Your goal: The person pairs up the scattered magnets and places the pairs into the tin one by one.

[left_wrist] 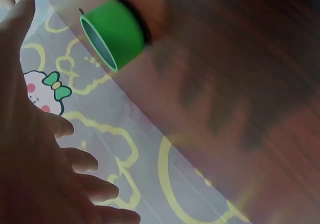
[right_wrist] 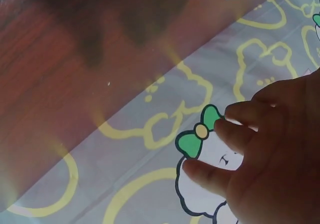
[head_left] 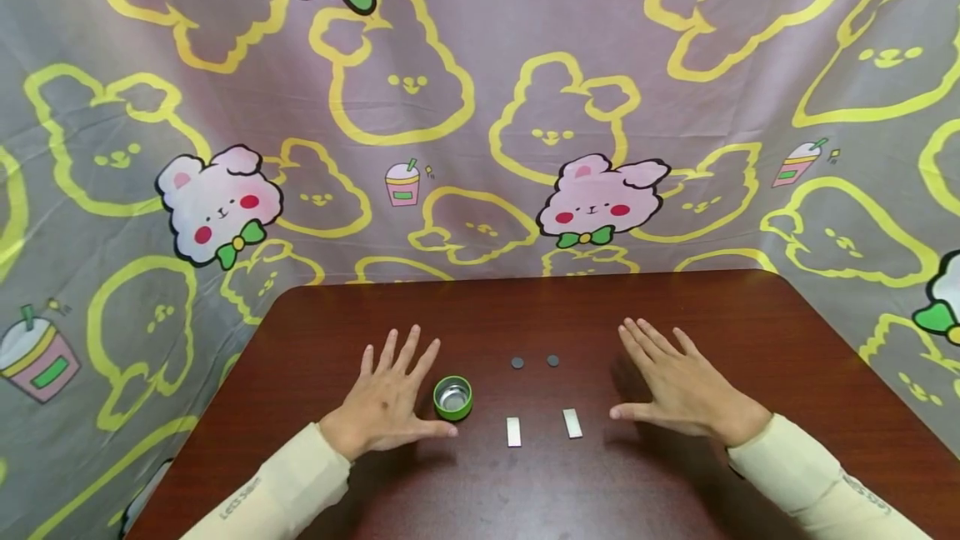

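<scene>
My left hand (head_left: 386, 402) hovers over the table with fingers spread, just left of a small green bowl (head_left: 453, 415) with a silvery inside. In the left wrist view the bowl (left_wrist: 117, 34) stands beyond the thumb, apart from the fingers. On the right side my right hand (head_left: 678, 390) is also over the table, its fingers straight and thumb pointing inward, holding nothing. Between the hands lie two small dark discs (head_left: 517, 363) side by side, and nearer to me two pale rectangular pieces (head_left: 513, 432), the right one slightly tilted.
The dark red-brown wooden table (head_left: 465, 498) has rounded far corners. A grey curtain (head_left: 465, 165) with yellow outlines and cartoon rabbits hangs behind it and along both sides.
</scene>
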`<action>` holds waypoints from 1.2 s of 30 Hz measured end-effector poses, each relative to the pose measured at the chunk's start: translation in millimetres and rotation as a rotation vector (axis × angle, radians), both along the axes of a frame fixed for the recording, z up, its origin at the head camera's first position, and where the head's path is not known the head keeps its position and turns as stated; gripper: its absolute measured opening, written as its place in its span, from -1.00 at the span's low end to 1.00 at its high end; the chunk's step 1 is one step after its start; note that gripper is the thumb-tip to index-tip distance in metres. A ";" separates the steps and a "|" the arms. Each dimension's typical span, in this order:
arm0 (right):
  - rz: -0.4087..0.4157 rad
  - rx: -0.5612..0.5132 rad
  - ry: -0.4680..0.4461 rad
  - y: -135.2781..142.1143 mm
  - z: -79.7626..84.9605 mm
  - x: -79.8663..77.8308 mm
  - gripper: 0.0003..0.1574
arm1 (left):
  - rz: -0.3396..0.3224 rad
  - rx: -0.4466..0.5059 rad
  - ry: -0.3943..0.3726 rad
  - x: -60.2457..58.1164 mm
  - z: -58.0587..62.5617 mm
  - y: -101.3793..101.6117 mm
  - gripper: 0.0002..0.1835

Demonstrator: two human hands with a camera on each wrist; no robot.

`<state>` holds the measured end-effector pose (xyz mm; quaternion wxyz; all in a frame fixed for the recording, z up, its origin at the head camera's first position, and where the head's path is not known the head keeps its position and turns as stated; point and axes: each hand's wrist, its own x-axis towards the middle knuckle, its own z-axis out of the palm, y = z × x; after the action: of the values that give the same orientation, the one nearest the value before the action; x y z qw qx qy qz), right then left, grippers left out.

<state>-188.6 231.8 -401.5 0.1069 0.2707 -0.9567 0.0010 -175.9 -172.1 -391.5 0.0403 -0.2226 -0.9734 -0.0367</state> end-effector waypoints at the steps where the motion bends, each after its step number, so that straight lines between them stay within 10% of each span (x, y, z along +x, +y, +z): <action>1: 0.006 0.004 -0.001 -0.6 -1.0 0.0 0.33 | -0.006 0.010 -0.006 0.3 -1.4 1.3 0.21; 21: 0.199 -0.111 0.067 -3.8 -20.3 -1.7 0.17 | -0.148 0.087 0.003 -0.2 -18.7 21.7 0.14; 36: 0.245 -0.204 -0.117 -10.1 -23.2 -2.0 0.07 | -0.237 0.220 -0.039 -3.9 -27.3 34.2 0.09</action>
<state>-190.6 221.7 -424.7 0.0772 0.3725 -0.9161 0.1267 -179.8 -137.9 -418.8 0.0407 -0.3296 -0.9309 -0.1518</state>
